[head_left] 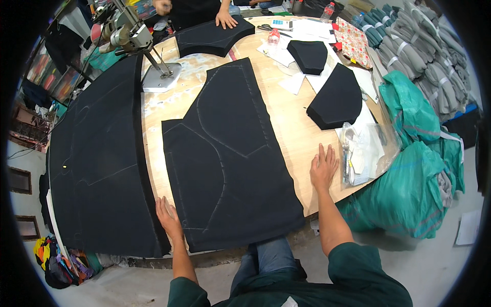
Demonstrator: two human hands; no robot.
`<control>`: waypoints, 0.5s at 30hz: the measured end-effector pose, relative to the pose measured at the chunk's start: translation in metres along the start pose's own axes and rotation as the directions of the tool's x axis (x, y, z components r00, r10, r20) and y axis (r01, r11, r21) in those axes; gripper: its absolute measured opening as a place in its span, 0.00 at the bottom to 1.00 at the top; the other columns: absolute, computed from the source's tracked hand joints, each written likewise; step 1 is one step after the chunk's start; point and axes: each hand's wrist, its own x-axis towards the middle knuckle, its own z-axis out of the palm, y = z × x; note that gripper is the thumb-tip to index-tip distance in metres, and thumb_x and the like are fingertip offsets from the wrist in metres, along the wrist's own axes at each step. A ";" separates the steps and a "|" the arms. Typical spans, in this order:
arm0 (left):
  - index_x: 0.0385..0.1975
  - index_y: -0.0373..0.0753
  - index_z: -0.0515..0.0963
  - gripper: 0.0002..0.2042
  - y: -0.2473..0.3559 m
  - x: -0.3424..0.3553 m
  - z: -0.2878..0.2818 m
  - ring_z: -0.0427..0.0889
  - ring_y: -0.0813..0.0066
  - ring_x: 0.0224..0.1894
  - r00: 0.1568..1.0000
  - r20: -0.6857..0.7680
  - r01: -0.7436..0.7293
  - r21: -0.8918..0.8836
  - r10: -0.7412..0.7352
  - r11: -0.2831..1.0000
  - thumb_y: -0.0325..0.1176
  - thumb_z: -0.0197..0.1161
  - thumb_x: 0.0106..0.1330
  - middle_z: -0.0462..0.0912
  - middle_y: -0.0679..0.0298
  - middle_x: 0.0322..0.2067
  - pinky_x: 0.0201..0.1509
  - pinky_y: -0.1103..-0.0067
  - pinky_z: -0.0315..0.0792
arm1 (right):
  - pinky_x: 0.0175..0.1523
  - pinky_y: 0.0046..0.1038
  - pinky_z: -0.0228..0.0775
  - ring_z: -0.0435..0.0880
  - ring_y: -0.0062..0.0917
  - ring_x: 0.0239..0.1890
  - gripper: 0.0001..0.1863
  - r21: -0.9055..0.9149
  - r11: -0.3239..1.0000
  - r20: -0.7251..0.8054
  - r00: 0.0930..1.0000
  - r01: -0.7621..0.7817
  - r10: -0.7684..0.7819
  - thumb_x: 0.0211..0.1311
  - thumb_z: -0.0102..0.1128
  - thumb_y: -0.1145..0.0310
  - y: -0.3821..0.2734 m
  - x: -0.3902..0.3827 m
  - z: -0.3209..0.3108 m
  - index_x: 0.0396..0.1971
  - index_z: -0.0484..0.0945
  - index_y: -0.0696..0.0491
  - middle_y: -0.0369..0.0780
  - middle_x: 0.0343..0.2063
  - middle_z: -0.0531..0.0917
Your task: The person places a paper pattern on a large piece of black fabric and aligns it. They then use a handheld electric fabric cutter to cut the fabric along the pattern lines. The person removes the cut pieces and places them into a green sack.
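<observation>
My left hand (168,217) lies with fingers stretched in the narrow gap between two black fabric stacks, at the near edge of the table. Left of it is a large stack (102,169) with faint chalk lines. To its right lies a thick black stack (235,174) marked with curved pale chalk outlines of pattern pieces. My right hand (325,166) rests flat on the bare wood, fingers spread, holding nothing. Just right of that hand is a clear plastic pouch (360,158) with papers and small tools inside.
An upright cutting machine (161,74) stands at the far left on its metal base. Across the table, another person's hand (226,19) presses a cut black stack (212,38). Two cut black stacks (335,100) (308,56), scissors (271,27) and papers lie right. Green sacks (394,192) stand beside the table.
</observation>
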 end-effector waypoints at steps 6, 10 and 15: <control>0.73 0.38 0.76 0.22 0.002 0.000 0.001 0.69 0.48 0.78 1.000 -0.005 -0.001 -0.019 0.000 1.000 0.30 0.57 0.82 0.72 0.49 0.75 0.82 0.58 0.64 | 0.87 0.57 0.43 0.58 0.40 0.86 0.30 -0.021 1.000 0.020 1.000 -0.006 0.006 0.84 0.51 0.58 0.003 0.000 0.000 0.82 0.69 0.36 0.45 0.83 0.65; 0.73 0.39 0.76 0.21 -0.001 0.000 0.004 0.69 0.49 0.78 1.000 -0.006 -0.009 -0.015 0.009 1.000 0.30 0.56 0.82 0.73 0.50 0.75 0.82 0.58 0.64 | 0.87 0.57 0.43 0.57 0.40 0.86 0.30 0.000 1.000 0.035 0.999 -0.018 0.018 0.84 0.51 0.57 0.001 0.001 -0.003 0.82 0.69 0.36 0.44 0.83 0.64; 0.74 0.39 0.76 0.21 0.001 -0.002 0.001 0.69 0.49 0.79 1.000 -0.006 -0.017 -0.014 0.017 1.000 0.30 0.57 0.83 0.72 0.51 0.76 0.82 0.58 0.64 | 0.87 0.57 0.42 0.57 0.40 0.86 0.29 0.017 1.000 0.025 1.000 -0.012 0.012 0.84 0.51 0.56 0.001 0.000 -0.003 0.81 0.69 0.37 0.44 0.82 0.65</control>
